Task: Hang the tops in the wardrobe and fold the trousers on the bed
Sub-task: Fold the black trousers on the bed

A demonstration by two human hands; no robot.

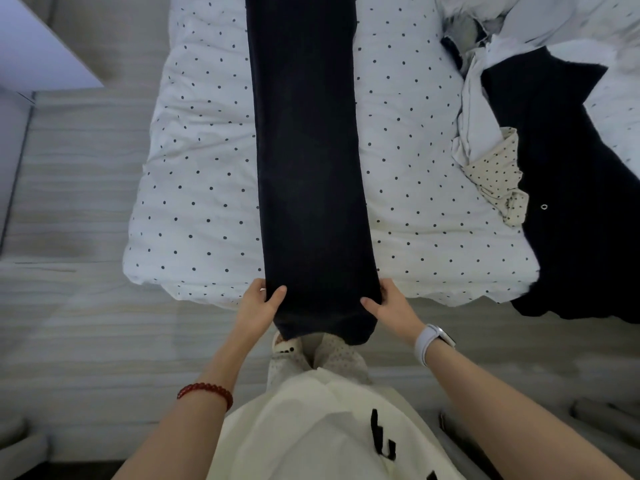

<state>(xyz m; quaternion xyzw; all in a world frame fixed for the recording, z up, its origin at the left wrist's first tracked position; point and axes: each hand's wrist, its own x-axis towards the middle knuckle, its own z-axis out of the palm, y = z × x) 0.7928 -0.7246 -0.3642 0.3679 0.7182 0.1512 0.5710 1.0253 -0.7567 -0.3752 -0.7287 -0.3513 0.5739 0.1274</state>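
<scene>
The dark trousers (308,150) run off the top edge along the bed (194,161); your left hand (261,304) and right hand (388,304) each pinch their near end.

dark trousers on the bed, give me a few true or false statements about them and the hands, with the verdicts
1. The dark trousers lie stretched lengthwise on the dotted bedcover. True.
2. Only one hand holds the trousers. False: the left hand and the right hand each grip a side of the near end.
3. The near end of the trousers hangs past the bed's edge. True.
4. The trousers are already folded into a small stack. False: they lie at full length.
5. A black garment lies to the right of the trousers. True.
</scene>
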